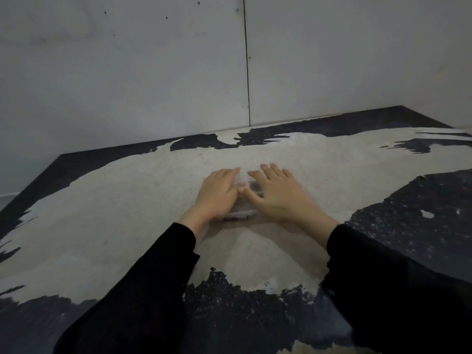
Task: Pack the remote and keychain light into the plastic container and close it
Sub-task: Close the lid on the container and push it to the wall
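- Plastic container — clear and shallow — is set on the worn, patchy table, straight ahead and directly under both hands; its long axis appears to run away from the person.
- Left hand is laid flat on the lid, fingers spread and gripping nothing; right hand is pressed down likewise, thumbs nearly touching at the middle.
- Neither hand is nearer; the lid is covered evenly.
- A dark item, probably the remote, shows through the lid; the keychain light cannot be made out.
- Closing is judged underway — an even downward press seems called for.
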Demonstrator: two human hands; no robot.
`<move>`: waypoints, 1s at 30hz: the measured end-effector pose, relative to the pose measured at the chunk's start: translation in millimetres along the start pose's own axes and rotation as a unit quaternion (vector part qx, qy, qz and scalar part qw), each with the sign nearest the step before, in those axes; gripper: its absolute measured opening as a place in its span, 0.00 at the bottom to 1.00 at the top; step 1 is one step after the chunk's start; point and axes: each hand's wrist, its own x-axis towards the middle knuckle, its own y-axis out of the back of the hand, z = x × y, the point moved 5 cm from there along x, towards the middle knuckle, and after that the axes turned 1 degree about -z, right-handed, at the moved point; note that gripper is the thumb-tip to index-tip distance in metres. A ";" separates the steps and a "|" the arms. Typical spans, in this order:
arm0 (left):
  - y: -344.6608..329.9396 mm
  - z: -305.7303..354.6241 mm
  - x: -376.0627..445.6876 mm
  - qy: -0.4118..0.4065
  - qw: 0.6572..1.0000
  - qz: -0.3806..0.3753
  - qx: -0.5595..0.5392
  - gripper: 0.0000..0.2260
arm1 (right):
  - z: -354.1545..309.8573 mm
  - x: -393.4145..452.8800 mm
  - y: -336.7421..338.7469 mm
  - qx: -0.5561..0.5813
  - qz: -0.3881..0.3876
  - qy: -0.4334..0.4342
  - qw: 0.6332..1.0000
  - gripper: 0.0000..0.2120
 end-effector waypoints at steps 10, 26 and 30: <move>8.3 -18.8 -11.8 0.122 0.936 0.181 -0.276 0.11 | -43.4 -27.8 14.4 -0.064 0.084 0.202 0.974 0.19; -103.0 122.5 150.7 0.076 0.974 0.033 -0.212 0.23 | 172.9 18.5 45.4 -0.092 0.025 -0.055 0.994 0.30; -148.0 177.4 208.7 0.055 0.967 0.015 -0.247 0.23 | 268.9 17.0 70.3 -0.095 0.028 -0.102 0.990 0.27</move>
